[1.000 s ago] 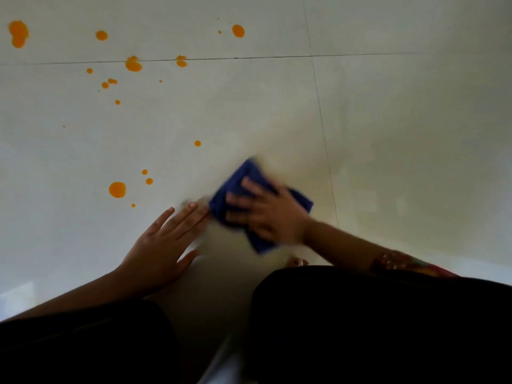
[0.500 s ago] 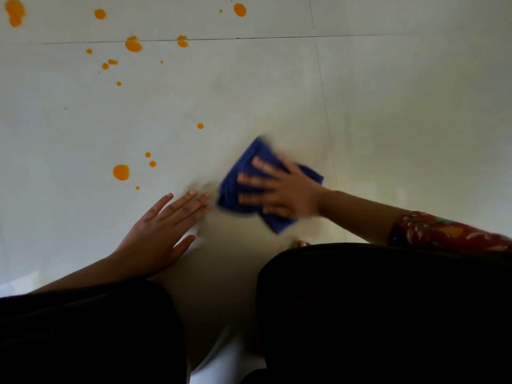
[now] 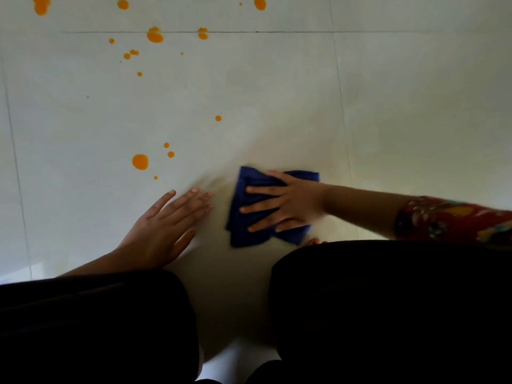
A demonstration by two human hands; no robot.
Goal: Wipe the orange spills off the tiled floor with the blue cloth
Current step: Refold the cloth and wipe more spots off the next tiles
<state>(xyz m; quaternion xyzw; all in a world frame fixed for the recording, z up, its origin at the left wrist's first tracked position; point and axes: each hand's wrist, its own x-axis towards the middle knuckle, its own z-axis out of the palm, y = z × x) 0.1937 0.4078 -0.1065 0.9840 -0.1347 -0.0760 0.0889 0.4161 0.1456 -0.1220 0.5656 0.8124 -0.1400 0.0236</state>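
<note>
Since half a second ago the blue cloth has slid right, away from the left hand, so I now see a strip of bare floor between them. From the head view, the right hand lies flat on the cloth just right of the frame's centre, fingers straight, spread and pointing left, pressing it onto the tiled floor rather than gripping it. The left hand rests palm-down on the tile at lower centre-left, fingers extended and holding nothing. Orange spills dot the upper left of the frame, the nearest cluster just above the left hand's fingertips and apart from the cloth, with more along the grout line near the top. A red patterned sleeve enters at the right edge, and dark-clothed knees fill the bottom.
</note>
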